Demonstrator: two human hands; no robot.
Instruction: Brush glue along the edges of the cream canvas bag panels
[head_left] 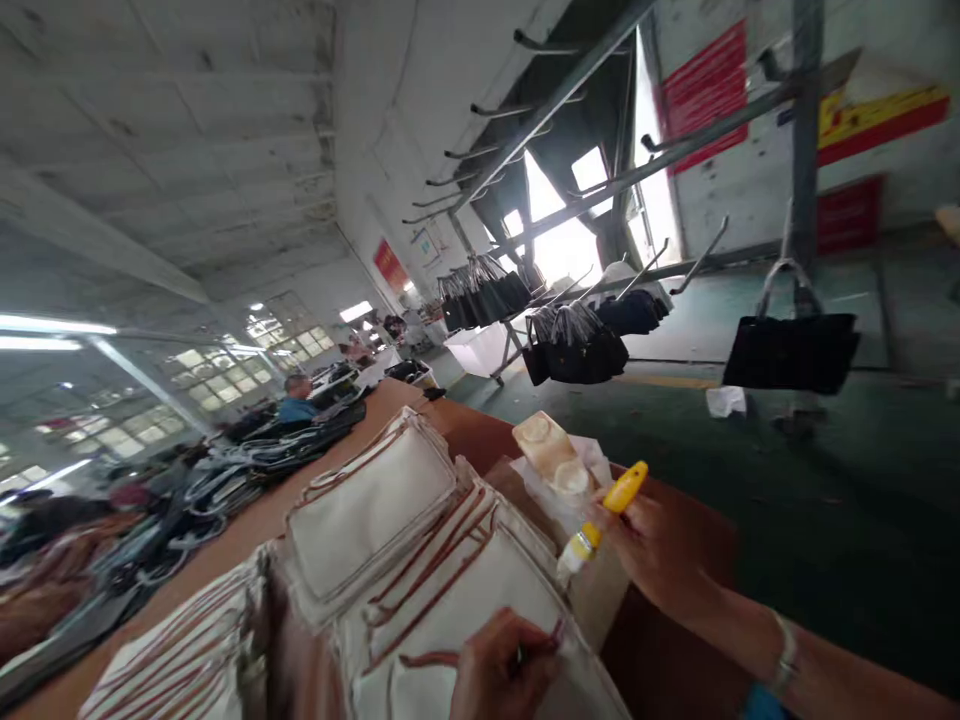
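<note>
Far left, dark bags (225, 470) lie heaped along the brown table (247, 530). Nearer, cream bags (375, 520) with brown trim are stacked — the left hand (502, 670) pinches the trim of the topmost one at its lower edge. Just right, the right hand (660, 560) grips a yellow tool (604, 515), tip pointing down toward the stack — black bags (791, 350) hang on racks beyond.
</note>
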